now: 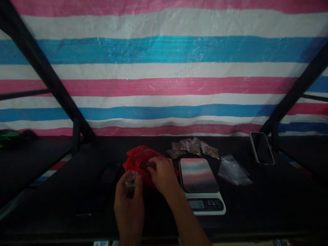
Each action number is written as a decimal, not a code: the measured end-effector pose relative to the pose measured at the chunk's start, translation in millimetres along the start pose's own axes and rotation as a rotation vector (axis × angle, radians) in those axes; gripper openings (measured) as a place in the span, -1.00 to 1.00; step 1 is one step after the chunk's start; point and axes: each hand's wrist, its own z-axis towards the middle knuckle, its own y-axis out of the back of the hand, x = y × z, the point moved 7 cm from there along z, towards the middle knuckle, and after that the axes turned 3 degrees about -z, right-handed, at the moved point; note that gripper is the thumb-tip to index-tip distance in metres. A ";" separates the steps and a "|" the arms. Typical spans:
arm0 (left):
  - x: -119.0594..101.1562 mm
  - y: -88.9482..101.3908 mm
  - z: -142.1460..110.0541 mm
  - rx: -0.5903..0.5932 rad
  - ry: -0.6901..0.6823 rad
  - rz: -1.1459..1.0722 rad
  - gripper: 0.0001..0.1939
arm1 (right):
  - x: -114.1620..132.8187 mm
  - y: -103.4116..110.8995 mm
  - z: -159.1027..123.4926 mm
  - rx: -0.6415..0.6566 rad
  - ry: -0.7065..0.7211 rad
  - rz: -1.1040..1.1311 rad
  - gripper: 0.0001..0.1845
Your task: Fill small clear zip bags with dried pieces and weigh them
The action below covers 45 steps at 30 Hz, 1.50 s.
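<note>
On a dark table (269,201), my left hand (129,201) pinches a small clear plastic bag (131,178) just left of a crumpled red plastic bag (137,159). My right hand (164,176) rests on the red bag with its fingers curled into the bag's opening; what the fingers hold is hidden. A small digital scale (201,184) with a shiny plate stands immediately right of my right hand.
Several small filled clear bags (193,147) lie behind the scale. A pile of empty clear bags (233,170) lies to its right. A phone (261,148) lies at the far right. Black frame bars (46,73) slant at both sides before a striped tarp (164,68).
</note>
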 end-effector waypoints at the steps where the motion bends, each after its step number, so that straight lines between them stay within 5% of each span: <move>1: -0.3 -0.2 0.0 0.000 0.004 -0.014 -0.28 | 1.0 -0.1 -0.7 0.006 -0.006 0.005 -0.79; 9: -5.6 5.5 6.1 -0.037 -0.098 -0.023 -0.34 | 0.1 -0.6 3.5 -0.060 -0.057 -0.025 -0.73; 14: 7.7 -0.9 24.1 0.114 0.052 -0.197 -0.25 | 6.7 -9.0 8.6 -0.019 -0.043 0.007 -0.74; 25: 19.7 -2.9 32.0 0.165 0.125 -0.360 -0.21 | 0.1 -6.4 9.0 0.062 -0.052 0.271 -0.82; 34: -3.3 3.3 23.7 0.067 -0.313 -0.025 -0.36 | -18.0 13.8 3.6 0.101 -0.059 0.613 -0.75; 38: 1.7 -7.3 20.2 0.109 -0.368 0.100 -0.55 | -15.2 33.2 -1.3 0.065 -0.044 0.781 -0.73; 45: 2.6 -15.9 13.7 0.132 -0.416 0.092 -0.64 | 19.6 48.2 -20.8 -0.041 0.097 0.477 -0.78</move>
